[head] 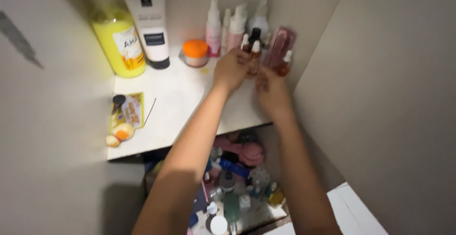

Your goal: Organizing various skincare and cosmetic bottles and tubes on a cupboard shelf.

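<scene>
At the back right of the white shelf [171,102], my left hand [231,69] was closed round a small amber dropper bottle [255,57], upright among its neighbours. My right hand [271,90] hovered just below; grip blurred, couldn't tell if it held anything. Biggest risk, imo: crowded bottles w/ narrow bases, so one nudge could've toppled the pink spray bottles [223,28] behind. Next: the box of toiletries [237,192] under the shelf, packed w/ bottles and jars, would've caught a drop. Smaller: orange-lidded jar [195,53], shut.
</scene>
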